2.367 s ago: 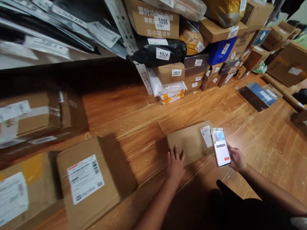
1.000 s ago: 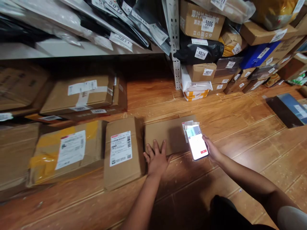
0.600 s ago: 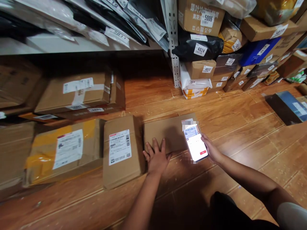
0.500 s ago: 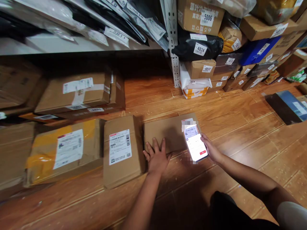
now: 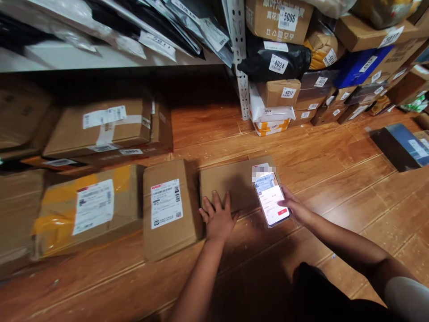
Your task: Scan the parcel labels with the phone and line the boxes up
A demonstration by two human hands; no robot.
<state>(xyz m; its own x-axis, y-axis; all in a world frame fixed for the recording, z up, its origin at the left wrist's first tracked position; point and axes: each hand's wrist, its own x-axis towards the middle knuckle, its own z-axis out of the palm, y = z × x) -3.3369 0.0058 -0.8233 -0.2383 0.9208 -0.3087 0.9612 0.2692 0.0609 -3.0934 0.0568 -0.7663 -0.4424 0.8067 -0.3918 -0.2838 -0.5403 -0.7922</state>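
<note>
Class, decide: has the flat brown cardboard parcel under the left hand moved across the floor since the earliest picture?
Yes. The flat brown cardboard parcel now touches the labelled cardboard box on its left; earlier, bare floor separated them.

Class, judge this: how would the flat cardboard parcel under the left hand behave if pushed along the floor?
The parcel looks thin and flat, so it probably slides, not tips. The wooden floor looks smooth, likely little drag. Cardboard seems fairly stiff.

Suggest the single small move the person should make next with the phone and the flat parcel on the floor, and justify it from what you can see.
Probably shift the phone slightly back over the label to frame it fully. The right hand holds the lit phone above the flat cardboard parcel, covering most of its label, while the left hand lies flat on the parcel's near edge, steadying it.
</note>
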